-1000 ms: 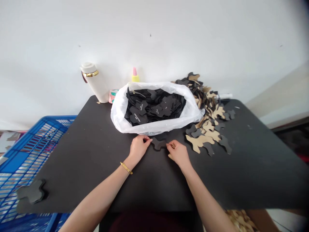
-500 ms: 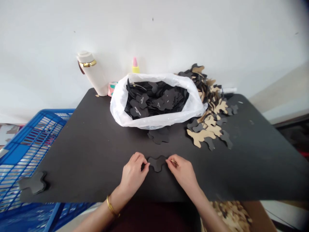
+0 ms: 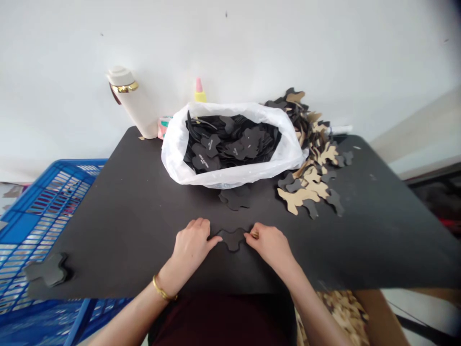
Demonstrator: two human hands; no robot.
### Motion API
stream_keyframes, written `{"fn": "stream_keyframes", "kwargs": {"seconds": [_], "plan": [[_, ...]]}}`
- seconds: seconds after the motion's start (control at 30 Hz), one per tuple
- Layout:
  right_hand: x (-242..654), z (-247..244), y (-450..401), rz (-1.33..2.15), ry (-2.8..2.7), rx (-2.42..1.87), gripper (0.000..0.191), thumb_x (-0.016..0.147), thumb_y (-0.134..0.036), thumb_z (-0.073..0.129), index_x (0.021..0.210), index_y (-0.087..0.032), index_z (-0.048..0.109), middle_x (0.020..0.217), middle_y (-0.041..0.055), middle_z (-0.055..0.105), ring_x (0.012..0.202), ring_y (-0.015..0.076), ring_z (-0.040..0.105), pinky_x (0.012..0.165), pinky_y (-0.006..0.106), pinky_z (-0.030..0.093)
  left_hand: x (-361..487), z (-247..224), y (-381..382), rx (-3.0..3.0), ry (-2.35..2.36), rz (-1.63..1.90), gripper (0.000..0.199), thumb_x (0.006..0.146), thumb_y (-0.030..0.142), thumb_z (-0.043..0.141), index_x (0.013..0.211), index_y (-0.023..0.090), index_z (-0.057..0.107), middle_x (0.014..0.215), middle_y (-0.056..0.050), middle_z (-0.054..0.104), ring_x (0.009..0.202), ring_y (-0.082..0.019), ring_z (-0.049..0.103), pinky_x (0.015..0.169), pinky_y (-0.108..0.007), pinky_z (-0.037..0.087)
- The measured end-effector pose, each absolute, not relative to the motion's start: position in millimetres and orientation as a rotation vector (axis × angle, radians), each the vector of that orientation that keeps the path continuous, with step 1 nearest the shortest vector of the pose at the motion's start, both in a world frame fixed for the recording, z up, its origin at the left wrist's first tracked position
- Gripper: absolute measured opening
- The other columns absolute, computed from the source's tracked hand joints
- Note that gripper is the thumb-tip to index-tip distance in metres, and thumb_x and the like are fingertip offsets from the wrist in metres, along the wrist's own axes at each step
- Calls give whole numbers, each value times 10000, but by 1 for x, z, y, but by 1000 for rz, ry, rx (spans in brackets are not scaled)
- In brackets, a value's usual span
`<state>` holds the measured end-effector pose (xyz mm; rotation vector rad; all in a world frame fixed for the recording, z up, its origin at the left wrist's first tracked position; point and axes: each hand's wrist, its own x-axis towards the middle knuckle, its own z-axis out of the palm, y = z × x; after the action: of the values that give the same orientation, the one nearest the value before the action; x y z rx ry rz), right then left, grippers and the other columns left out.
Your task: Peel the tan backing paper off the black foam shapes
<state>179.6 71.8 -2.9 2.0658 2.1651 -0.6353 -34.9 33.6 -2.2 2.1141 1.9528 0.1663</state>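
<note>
A dark wavy-edged piece (image 3: pixel 232 240) lies on the black table between my two hands. My left hand (image 3: pixel 194 242) rests at its left end, the thumb stretched out to the edge and apart from the curled fingers. At the right end, my right hand (image 3: pixel 268 242) pinches the piece's edge, with something small and tan showing in its curled fingers. Beyond them stands a white plastic bag (image 3: pixel 230 179) filled with black pieces, some bearing white print. Several more dark pieces (image 3: pixel 236 198) lie just in front of the bag.
Tan and black pieces (image 3: pixel 298 198) are heaped right of the bag. A white bottle (image 3: pixel 139 110) and a yellow-pink bottle (image 3: pixel 200 91) stand behind. Dark pieces (image 3: pixel 48 270) are stacked at the table's front left corner, beside a blue basket (image 3: pixel 21 226). A box of tan pieces (image 3: pixel 382 317) sits below.
My left hand has shifted slightly left, its thumb now spread from the fingers. The right hand remains at the piece's right end. The whole view has shifted slightly.
</note>
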Motion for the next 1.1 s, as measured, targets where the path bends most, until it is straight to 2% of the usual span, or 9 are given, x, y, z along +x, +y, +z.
{"fn": "stream_keyframes", "kwargs": {"seconds": [0.07, 0.1, 0.2, 0.33, 0.53, 0.73, 0.87, 1.0, 1.1], "plan": [[184, -1, 73, -581, 2150, 2065, 320, 811, -524, 659, 715, -222, 617, 726, 77, 706, 688, 240, 655, 543, 279, 260, -33, -3, 34, 2388, 1760, 248, 116, 913, 253, 579, 984, 173, 623, 1037, -118, 674, 1022, -303, 619, 820, -408, 492], [188, -1, 73, -571, 2149, 2081, 344, 794, -552, 672, 728, -218, 619, 727, 84, 705, 690, 247, 658, 546, 280, 274, -29, -5, 34, 2537, 1583, 305, 225, 929, 205, 531, 1137, 157, 602, 1207, -138, 642, 1182, -315, 562, 955, -447, 456], [208, -6, 73, -741, 2256, 2152, 284, 809, -502, 663, 790, -222, 619, 716, 49, 699, 674, 218, 654, 584, 277, 351, -15, -16, 32, 2783, 1065, 348, 547, 960, 249, 479, 1474, 123, 343, 1571, -132, 341, 1471, -294, 252, 1190, -463, 220], [256, -13, 91, -942, 2278, 2597, 271, 857, -486, 573, 938, -233, 625, 735, 6, 701, 674, 180, 656, 660, 269, 431, -3, -29, 36, 2809, 847, 259, 726, 962, 469, 478, 1540, 116, 217, 1616, -126, 215, 1501, -279, 166, 1224, -462, 112], [291, -11, 136, -497, 2049, 2604, 408, 859, -508, 576, 1138, -216, 630, 782, 67, 718, 737, 239, 689, 654, 295, 439, -18, -23, 43, 2851, 701, 241, 710, 953, 443, 518, 1547, 188, 223, 1602, -60, 269, 1500, -232, 182, 1240, -451, 86], [284, -10, 131, -97, 1984, 2411, 259, 914, -334, 517, 1062, -185, 669, 862, 125, 732, 763, 247, 694, 624, 288, 409, -78, -13, 45, 2764, 988, 312, 650, 958, 374, 511, 1541, 256, 249, 1509, -64, 456, 1414, -251, 393, 1229, -501, 121], [279, -6, 106, 46, 2097, 2582, 250, 896, -260, 494, 1032, -188, 691, 847, 99, 738, 699, 219, 678, 612, 279, 391, -80, 1, 46, 2557, 1327, 778, 530, 930, 249, 544, 1449, 270, 436, 1398, -68, 582, 1385, -301, 429, 1165, -546, 288], [251, 4, 73, -549, 2496, 2528, 201, 849, -260, 525, 922, -212, 706, 704, 20, 701, 620, 169, 632, 621, 248, 410, -20, 19, 47, 1964, 1456, 1095, 335, 909, 200, 547, 1235, 255, 602, 1315, -94, 624, 1076, -252, 668, 855, -363, 563], [228, 6, 54, -994, 2616, 2286, 185, 846, -271, 525, 877, -230, 702, 642, -13, 666, 570, 151, 599, 604, 238, 410, 18, 21, 52, 1526, 1383, 989, 297, 876, 226, 580, 1172, 226, 608, 1226, -99, 655, 664, -149, 693, 629, -286, 571]]}}
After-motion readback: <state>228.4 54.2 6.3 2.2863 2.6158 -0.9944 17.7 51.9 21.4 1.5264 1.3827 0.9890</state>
